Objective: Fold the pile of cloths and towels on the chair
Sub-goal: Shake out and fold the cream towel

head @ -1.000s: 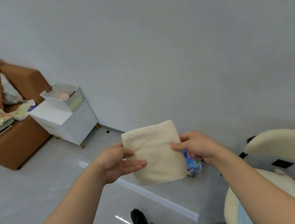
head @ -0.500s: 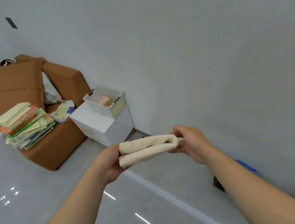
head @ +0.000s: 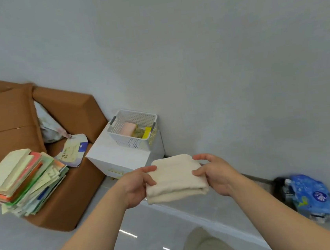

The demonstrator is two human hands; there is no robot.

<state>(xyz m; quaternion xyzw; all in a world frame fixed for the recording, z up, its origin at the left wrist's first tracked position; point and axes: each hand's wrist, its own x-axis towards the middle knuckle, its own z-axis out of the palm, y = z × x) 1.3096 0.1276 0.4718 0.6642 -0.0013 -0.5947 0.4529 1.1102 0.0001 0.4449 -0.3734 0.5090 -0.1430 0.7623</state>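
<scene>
Above the glossy floor (head: 50,246), a folded cream towel (head: 175,178) is held in mid-air. Left hand (head: 137,186) and right hand (head: 217,173) pinch its opposite edges, fingers curled around the cloth. Behind stand a white cabinet (head: 120,156) and basket (head: 132,128).

Feed looks bright and even on my end, barely any shadows on the wall (head: 214,57). A few small white glare streaks on the glossy floor (head: 75,246). Fisheye bends and tilts the edges, and the whole picture's slightly soft and smeary.
</scene>
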